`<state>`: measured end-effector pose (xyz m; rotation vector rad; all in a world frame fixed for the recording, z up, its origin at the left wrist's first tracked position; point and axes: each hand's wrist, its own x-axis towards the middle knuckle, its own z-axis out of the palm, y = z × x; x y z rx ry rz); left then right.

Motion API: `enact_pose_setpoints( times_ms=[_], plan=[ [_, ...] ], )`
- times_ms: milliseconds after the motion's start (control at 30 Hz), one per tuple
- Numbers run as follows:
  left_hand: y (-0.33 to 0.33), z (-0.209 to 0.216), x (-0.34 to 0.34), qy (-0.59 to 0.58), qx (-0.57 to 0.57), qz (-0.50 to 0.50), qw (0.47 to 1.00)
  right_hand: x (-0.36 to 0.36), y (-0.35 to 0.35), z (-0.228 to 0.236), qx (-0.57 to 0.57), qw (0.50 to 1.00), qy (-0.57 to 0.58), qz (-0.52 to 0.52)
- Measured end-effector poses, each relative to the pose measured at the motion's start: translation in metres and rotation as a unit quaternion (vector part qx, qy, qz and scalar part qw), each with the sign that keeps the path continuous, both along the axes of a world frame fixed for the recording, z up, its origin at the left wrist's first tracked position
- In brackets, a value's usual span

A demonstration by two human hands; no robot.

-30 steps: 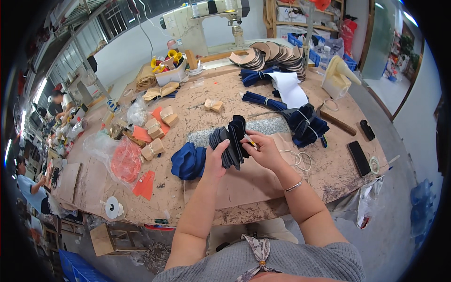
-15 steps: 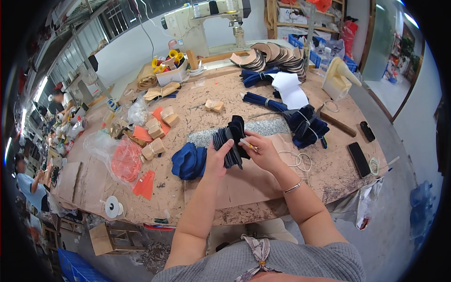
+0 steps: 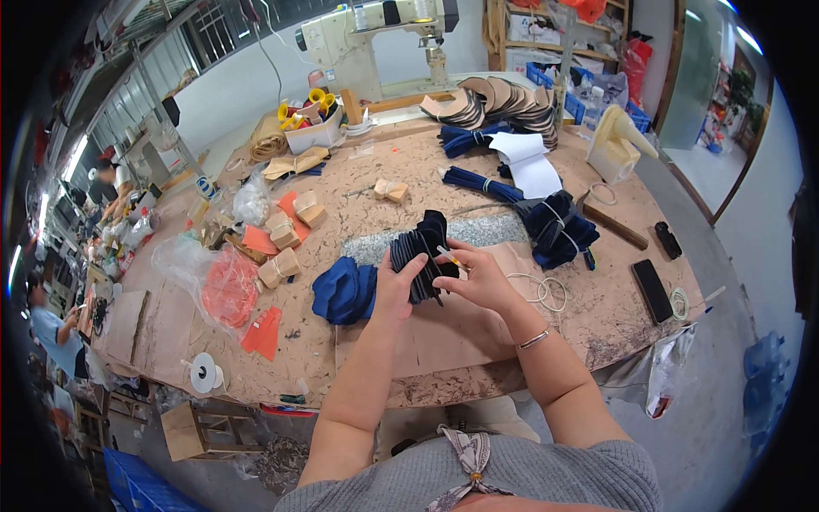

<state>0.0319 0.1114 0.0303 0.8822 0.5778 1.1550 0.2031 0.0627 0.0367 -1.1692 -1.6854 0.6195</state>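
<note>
A stack of dark navy cut pieces (image 3: pixel 420 247), seemingly fabric or leather, is gripped in my left hand (image 3: pixel 395 290), its edges fanned apart. My right hand (image 3: pixel 485 280) is closed on a slim white-and-yellow pen-like stick (image 3: pixel 452 258), and its fingertips touch the right side of the stack. Left of the stack lies a pile of blue pieces (image 3: pixel 339 292). Below my hands, brown sheet material (image 3: pixel 426 341) covers part of the table, with a speckled grey slab (image 3: pixel 486 229) beyond it.
Tied navy bundles (image 3: pixel 559 230) and white paper (image 3: pixel 527 162) lie to the right, near a hammer (image 3: pixel 616 224) and a phone (image 3: pixel 652 290). Tan bundles (image 3: pixel 278 268) and bagged orange pieces (image 3: pixel 229 286) lie left. A sewing machine (image 3: pixel 367 55) stands behind. Other people work far left.
My right hand has shifted slightly, with its fingers now against the stack's side. The stack's pieces look more fanned and slightly turned. My left hand keeps its hold.
</note>
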Motion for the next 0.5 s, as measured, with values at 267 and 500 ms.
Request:
enact_pose_setpoints(
  times_ms=[267, 500],
  plan=[
    [-0.0016, -0.0008, 0.0018, 0.013, 0.034, 0.007, 0.999, -0.0049, -0.0047, 0.0088, -0.011, 1.0, 0.013, -0.023],
    [-0.0004, -0.0029, 0.002, 0.012, 0.038, 0.008, 0.999, -0.0052, -0.0032, 0.0033, 0.003, 1.0, 0.017, -0.015]
  ],
)
